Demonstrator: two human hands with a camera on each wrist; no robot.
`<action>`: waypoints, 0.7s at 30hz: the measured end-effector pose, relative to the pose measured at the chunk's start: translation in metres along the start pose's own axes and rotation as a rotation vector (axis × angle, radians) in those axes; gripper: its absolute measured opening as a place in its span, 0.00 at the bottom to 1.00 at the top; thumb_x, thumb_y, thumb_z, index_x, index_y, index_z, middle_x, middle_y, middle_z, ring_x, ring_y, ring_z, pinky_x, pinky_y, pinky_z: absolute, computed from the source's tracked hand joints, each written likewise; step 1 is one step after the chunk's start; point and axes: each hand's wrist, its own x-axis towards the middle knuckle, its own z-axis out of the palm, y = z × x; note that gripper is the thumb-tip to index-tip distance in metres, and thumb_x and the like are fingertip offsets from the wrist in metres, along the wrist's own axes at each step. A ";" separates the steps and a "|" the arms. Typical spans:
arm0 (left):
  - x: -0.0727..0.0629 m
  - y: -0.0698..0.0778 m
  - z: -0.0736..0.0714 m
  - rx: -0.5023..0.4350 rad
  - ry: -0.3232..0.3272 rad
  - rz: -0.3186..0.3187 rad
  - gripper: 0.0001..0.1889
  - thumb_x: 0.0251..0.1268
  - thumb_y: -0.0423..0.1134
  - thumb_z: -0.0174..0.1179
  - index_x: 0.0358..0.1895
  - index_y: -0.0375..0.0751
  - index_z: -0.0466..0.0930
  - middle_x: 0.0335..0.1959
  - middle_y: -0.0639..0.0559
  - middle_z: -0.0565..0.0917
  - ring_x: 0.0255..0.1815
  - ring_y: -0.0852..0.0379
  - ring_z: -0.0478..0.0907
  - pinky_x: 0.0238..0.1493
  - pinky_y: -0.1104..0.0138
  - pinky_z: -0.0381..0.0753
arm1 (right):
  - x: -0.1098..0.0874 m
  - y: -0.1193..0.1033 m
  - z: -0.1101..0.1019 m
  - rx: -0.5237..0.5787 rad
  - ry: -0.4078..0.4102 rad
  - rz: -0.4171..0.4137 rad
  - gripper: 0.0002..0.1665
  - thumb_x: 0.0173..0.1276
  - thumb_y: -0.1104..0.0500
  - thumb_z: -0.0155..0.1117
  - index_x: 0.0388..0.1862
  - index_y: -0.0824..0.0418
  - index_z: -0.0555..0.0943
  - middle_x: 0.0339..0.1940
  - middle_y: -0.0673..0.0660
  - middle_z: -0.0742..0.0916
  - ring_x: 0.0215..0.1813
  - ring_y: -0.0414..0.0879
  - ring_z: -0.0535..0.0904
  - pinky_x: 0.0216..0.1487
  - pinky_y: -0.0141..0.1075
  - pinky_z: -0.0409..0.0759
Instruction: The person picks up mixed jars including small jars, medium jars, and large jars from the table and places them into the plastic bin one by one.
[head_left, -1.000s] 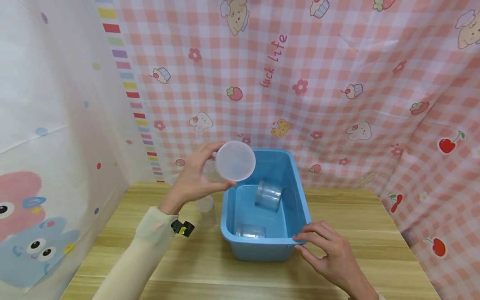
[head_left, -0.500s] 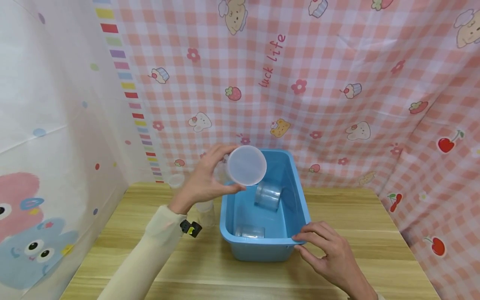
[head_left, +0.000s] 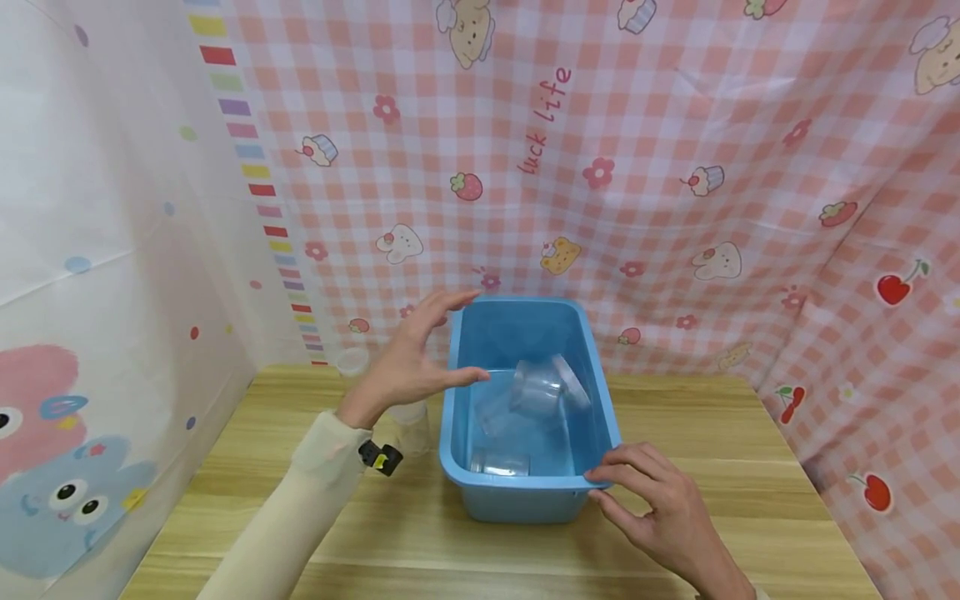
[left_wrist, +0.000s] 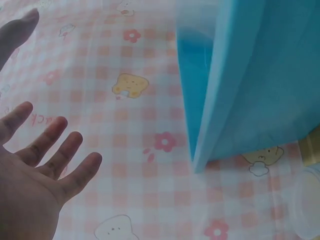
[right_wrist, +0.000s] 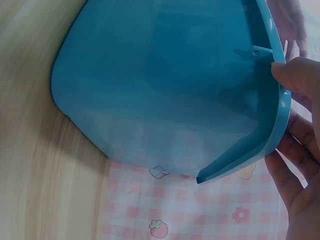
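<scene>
My left hand (head_left: 408, 358) hangs over the left rim of the blue plastic tub (head_left: 525, 481), its fingers spread and nothing held. In the left wrist view the same hand (left_wrist: 37, 172) shows bare, separated fingers. Inside the tub, a blurred clear jar with a whitish lid (head_left: 572, 383) lies tilted, overlapping another clear jar (head_left: 534, 390). A further clear jar (head_left: 502, 462) rests on its side by the near wall. My right hand (head_left: 660, 508) pinches the tub's near right corner; in the right wrist view its thumb (right_wrist: 290, 75) presses the rim from outside.
Left of the tub, a clear jar (head_left: 412, 429) stands on the wooden table (head_left: 375, 533), partly behind my left wrist. Farther back, another whitish lid (head_left: 352, 361) shows. A checked pink cloth (head_left: 660, 225) hangs behind the tub.
My left hand carried the lidded jar right over the tub, then let it go; the jar has dropped inside. The right hand has kept its place on the rim.
</scene>
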 end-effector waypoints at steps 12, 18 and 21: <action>-0.011 -0.007 -0.001 -0.001 0.025 -0.052 0.51 0.50 0.51 0.81 0.78 0.66 0.61 0.76 0.60 0.68 0.77 0.56 0.64 0.75 0.44 0.68 | 0.000 0.000 0.001 0.012 0.010 -0.012 0.14 0.60 0.57 0.80 0.45 0.47 0.89 0.44 0.46 0.87 0.48 0.39 0.79 0.56 0.19 0.76; -0.019 -0.012 -0.002 -0.004 0.054 -0.123 0.51 0.51 0.53 0.80 0.78 0.69 0.59 0.78 0.61 0.66 0.79 0.54 0.62 0.76 0.40 0.65 | 0.000 0.000 0.000 0.022 0.016 -0.019 0.17 0.57 0.60 0.81 0.45 0.47 0.89 0.43 0.47 0.87 0.48 0.39 0.79 0.55 0.20 0.76; -0.024 -0.014 -0.002 -0.010 0.076 -0.145 0.52 0.50 0.53 0.80 0.78 0.70 0.58 0.78 0.60 0.65 0.80 0.54 0.61 0.76 0.38 0.64 | 0.000 0.000 0.001 0.019 0.010 -0.012 0.19 0.55 0.61 0.81 0.45 0.47 0.89 0.44 0.46 0.87 0.48 0.39 0.79 0.55 0.20 0.76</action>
